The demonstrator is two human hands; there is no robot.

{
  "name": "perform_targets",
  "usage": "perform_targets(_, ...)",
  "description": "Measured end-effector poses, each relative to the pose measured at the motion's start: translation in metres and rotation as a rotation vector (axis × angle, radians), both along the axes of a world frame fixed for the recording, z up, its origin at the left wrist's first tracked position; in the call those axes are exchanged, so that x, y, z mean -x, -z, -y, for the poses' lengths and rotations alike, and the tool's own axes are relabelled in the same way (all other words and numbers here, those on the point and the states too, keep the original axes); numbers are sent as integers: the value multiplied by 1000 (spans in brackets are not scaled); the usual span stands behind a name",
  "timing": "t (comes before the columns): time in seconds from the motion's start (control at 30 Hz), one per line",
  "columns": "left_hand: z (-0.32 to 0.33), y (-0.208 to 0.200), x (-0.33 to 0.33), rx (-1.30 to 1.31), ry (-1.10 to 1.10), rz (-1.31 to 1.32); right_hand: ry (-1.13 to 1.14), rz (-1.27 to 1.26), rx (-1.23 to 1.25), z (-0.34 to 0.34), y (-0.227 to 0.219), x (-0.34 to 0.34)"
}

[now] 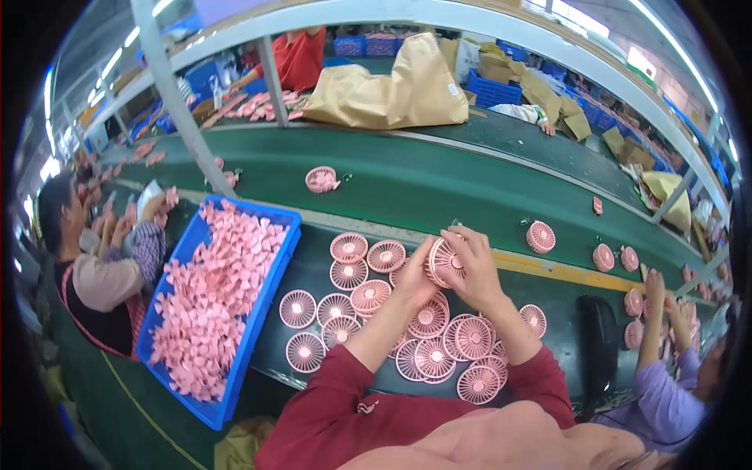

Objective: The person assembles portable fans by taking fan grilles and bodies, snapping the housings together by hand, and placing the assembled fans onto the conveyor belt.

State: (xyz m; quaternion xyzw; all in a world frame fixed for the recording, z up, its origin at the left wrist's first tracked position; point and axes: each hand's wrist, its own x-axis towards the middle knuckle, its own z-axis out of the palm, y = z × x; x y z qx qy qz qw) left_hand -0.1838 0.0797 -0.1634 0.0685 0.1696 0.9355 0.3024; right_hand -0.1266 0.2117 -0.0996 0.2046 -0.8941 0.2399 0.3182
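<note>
In front of my chest, above the work table, I hold a pink round slatted fan housing (444, 264) between both hands. My left hand (414, 276) is closed round its left side. My right hand (475, 269) wraps over the top and right side, its fingers bent against the rim. Some of the housing is hidden by the fingers. Below and around my forearms lie several pink round fan grilles (435, 358), some overlapping. More loose grilles (298, 309) are spread to the left of my left forearm.
A blue tray (270, 309) heaped with small pink parts (211, 301) stands at the left. Beyond the table runs a green conveyor belt (439, 184) carrying pink fan housings (540, 236). A black object (598, 345) lies right. Co-workers sit on both sides; a metal frame spans overhead.
</note>
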Motion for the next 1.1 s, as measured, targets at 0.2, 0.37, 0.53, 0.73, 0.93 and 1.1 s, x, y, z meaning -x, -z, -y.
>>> perform_targets(0.2, 12, -12, 1, 87, 42, 30, -78, 85, -158, 8, 11, 8)
perform_targets(0.37, 2, -10, -9, 242, -426, -94, -138, 241, 157, 25, 32, 20)
perform_targets(0.53, 2, -12, -12, 474, -824, -406, -243, 312, 518, 48, 45, 31)
perform_targets(0.73, 2, 4, 6, 511, -896, -447, -306, 397, 566, 53, 38, 42)
perform_targets(0.93, 5, 46, 40, 837, -711, -496, -52, 199, 153, -18, 51, 96)
perform_targets(1.1, 46, 3, 86, 1072, -928, -831, 472, 111, -117, -108, 66, 116)
